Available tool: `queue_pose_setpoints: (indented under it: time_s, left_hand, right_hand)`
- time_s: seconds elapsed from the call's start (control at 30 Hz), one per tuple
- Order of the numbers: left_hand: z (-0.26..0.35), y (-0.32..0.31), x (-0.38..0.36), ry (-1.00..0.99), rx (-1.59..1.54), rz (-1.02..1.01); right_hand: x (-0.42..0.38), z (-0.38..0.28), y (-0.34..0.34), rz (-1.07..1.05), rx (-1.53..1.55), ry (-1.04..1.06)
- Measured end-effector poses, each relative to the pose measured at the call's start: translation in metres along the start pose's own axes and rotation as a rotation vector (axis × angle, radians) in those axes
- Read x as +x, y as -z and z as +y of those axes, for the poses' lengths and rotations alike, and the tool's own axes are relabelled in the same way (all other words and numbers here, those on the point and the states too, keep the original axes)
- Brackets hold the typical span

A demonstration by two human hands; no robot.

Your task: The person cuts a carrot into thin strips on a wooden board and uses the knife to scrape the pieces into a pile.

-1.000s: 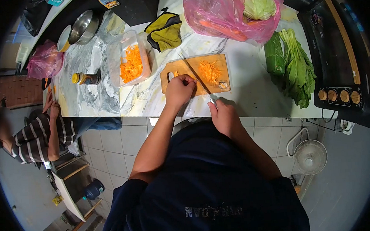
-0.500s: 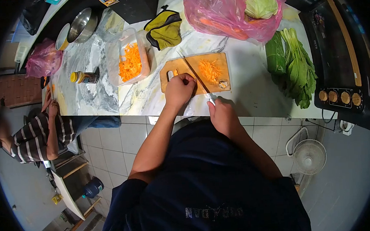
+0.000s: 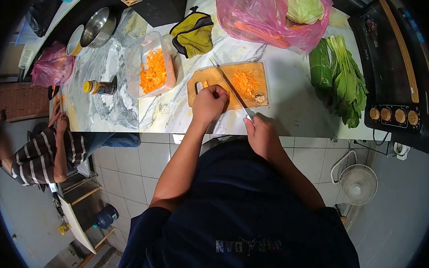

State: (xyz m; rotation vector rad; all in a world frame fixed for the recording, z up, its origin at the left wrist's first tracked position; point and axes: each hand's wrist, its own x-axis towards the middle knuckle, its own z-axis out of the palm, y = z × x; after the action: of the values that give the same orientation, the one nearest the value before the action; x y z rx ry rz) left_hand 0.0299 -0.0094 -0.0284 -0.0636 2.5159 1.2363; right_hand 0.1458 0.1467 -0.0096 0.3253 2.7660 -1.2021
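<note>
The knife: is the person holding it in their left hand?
No, the right hand grips the knife, whose blade extends over the cutting board.

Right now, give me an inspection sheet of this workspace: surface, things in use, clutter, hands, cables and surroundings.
Surface: marble-patterned countertop.
Things in use: knife slants across the cutting board; orange shreds lie right of its blade, more in the clear container.
Clutter: yellow-green fabric item, pink bag with cabbage, leafy greens, yellow-capped jar.
Left hand: bunched at the board, left of the blade; whether it holds anything is unclear.
Right hand: grips the knife's handle.
Cables: dark cord below the black oven.
Surroundings: another person at the counter's left end; fan to the right, blue jug to the left.
</note>
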Motion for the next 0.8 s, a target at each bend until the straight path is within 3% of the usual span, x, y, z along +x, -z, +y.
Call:
queue_pose_setpoints:
  time_s: [0.3, 0.8]
  left_hand:
    - [-0.007, -0.003, 0.002, 0.018, -0.088, -0.039]
    - [0.008, -0.001, -0.011, -0.075, 0.056, 0.056]
  right_hand:
    - [0.001, 0.001, 0.003, -0.029, -0.011, 0.032]
    - [0.004, -0.001, -0.007, -0.073, -0.106, -0.015]
